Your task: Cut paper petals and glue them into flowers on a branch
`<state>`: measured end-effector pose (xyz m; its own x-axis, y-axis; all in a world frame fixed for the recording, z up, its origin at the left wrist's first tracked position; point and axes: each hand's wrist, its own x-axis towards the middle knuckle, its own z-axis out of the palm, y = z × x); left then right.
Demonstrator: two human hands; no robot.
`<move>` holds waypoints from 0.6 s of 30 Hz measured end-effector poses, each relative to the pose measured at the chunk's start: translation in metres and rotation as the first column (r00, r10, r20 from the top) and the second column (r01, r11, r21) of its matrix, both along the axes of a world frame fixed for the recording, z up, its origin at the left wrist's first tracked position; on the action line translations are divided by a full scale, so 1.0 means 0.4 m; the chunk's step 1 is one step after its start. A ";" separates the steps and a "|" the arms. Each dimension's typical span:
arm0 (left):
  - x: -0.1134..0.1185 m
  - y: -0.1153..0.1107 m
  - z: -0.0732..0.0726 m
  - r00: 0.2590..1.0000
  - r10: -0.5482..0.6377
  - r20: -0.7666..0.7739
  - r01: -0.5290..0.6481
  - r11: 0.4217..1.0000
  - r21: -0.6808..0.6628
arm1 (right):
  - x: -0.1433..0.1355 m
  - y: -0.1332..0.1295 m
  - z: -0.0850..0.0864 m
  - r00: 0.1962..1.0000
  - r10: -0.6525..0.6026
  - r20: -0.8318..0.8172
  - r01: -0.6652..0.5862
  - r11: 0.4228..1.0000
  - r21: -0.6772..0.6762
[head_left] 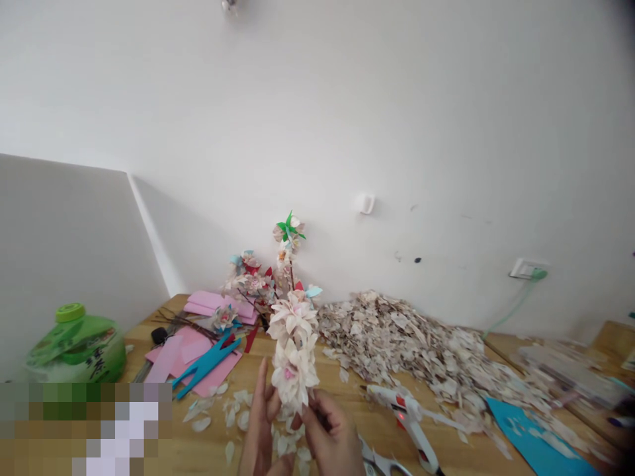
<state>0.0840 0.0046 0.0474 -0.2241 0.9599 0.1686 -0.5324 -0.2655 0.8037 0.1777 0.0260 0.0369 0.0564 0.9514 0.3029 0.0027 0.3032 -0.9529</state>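
A branch of white petal flowers [294, 370] with pink centres stands upright between my hands, low in the middle of the view. My left hand [262, 423] is beside its left edge, index finger raised and fingers apart, the palm partly behind the flowers. On the right, my right hand [330, 430] has its thumb and fingers pinched together at the base of the lowest bloom. Higher up, the branch carries more small blooms and a green leaf piece [290, 228]. Loose petals [243, 420] lie on the wooden table [198, 446] around my hands.
A glue gun [404, 413] with a red light and scissors [380, 459] lie at the right. Behind is a large petal heap [401, 337]. Blue sheets, pink paper [213, 377], finished flowers [251, 281] and a green bottle [79, 347] are around.
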 end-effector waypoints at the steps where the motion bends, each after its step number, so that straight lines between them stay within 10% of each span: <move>1: 0.000 0.000 -0.002 1.000 -0.006 -0.001 0.006 1.000 0.005 | -0.001 0.000 -0.001 1.000 0.002 -0.004 -0.002 1.000 -0.006; 11: 0.000 0.032 -0.063 0.981 -0.147 0.123 0.145 0.989 0.021 | -0.006 0.001 0.000 0.993 0.087 -0.081 -0.099 0.984 -0.150; 18: -0.013 0.029 -0.115 0.993 0.055 0.106 -0.052 0.998 -0.031 | -0.010 0.003 -0.020 0.994 0.034 -0.102 -0.054 0.978 -0.199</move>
